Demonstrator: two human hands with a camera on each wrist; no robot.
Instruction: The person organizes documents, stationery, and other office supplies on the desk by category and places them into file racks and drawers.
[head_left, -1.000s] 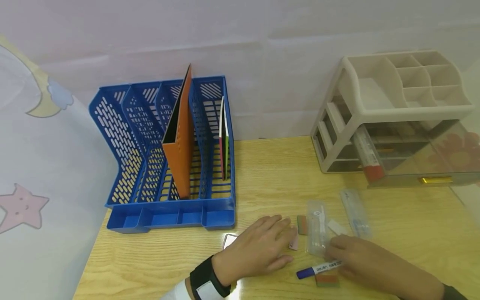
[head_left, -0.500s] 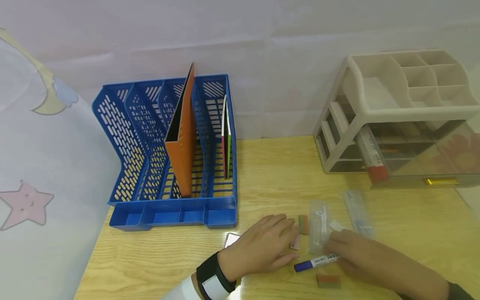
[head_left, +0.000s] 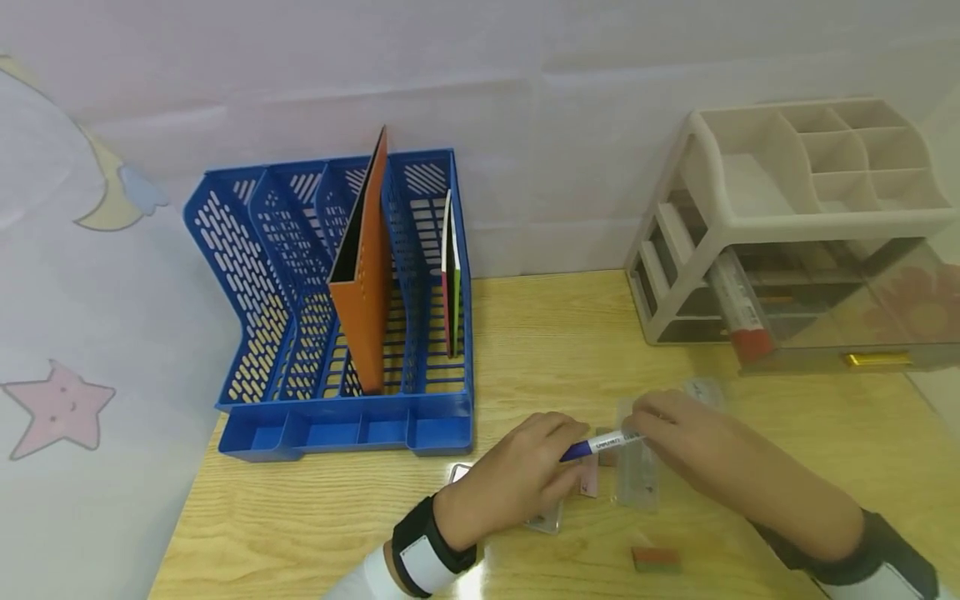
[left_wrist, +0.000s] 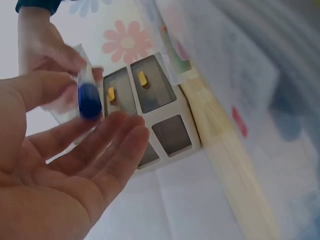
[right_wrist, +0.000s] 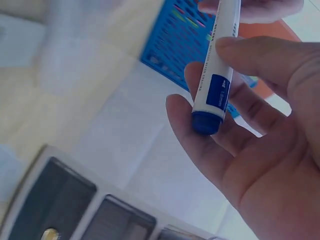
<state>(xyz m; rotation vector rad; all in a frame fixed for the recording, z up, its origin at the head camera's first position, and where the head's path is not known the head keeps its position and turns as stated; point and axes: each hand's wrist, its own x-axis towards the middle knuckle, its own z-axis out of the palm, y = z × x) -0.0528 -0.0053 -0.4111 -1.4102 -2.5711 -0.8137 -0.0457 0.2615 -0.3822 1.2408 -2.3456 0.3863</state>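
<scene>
Head view — slim cylindrical marker (head_left: 602, 443), right hand (head_left: 693, 442) gripping, wood-grained table (head_left: 547, 333)

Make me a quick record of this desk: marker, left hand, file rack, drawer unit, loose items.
Marker: held in the right hand, blue cap toward the left hand
Left hand: fingers relaxed; contact with cap unclear
File rack: blue; orange folder stands tilted inside
Drawer unit: one drawer pulled out, holding a red-ended package
Loose items: clear packet, orange-and-green block

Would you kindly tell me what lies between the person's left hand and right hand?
In the head view, the blue-capped marker, gripped by the right hand, bridges the gap toward the left hand.
</scene>
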